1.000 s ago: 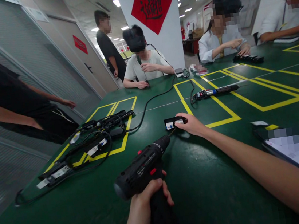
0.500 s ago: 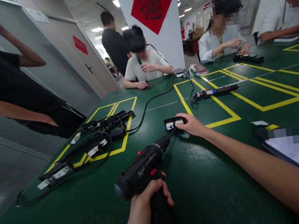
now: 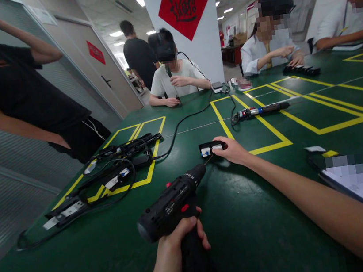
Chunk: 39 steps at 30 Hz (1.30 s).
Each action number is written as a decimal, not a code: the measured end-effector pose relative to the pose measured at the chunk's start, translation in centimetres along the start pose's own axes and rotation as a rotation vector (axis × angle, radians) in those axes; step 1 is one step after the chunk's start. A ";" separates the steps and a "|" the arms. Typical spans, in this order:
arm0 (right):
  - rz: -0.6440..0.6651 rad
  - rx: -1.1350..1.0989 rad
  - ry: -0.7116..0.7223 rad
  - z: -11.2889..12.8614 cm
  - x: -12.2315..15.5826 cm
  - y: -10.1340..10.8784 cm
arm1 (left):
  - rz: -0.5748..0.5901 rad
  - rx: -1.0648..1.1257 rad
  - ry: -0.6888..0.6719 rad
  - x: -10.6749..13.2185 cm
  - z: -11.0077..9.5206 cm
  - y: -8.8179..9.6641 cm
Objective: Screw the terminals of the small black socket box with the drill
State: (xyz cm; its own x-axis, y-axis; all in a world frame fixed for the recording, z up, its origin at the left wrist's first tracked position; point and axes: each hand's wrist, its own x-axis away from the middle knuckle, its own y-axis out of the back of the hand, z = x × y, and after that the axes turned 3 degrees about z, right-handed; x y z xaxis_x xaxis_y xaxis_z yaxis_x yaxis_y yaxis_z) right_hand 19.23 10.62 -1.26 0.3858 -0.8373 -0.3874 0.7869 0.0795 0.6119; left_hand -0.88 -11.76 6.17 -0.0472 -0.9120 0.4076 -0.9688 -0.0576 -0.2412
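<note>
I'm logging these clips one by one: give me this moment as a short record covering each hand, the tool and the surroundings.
Left hand: wrapped around the handle of a power drill
Right hand: holding a small black-and-white part
Drill bit: aimed at the part; contact unclear
Left side: black cabled equipment, partly inside yellow lines
Beyond right hand: corded tool lying across a yellow line
Surface: green table
</note>
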 end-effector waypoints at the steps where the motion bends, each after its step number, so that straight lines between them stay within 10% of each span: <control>1: 0.000 -0.001 -0.001 0.0 0.0 0.0 | 0.000 -0.005 -0.003 0.0 0.0 0.0; 39: -0.011 -0.025 -0.009 0.5 0.2 0.2 | 0.009 -0.005 -0.019 0.1 0.1 0.2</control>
State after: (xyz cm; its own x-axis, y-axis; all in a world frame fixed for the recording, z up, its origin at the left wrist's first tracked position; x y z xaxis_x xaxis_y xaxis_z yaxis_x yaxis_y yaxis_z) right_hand 19.24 10.17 -0.90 0.3734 -0.8428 -0.3877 0.8027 0.0840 0.5904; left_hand -1.05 -11.92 6.03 -0.0511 -0.9199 0.3889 -0.9696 -0.0477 -0.2402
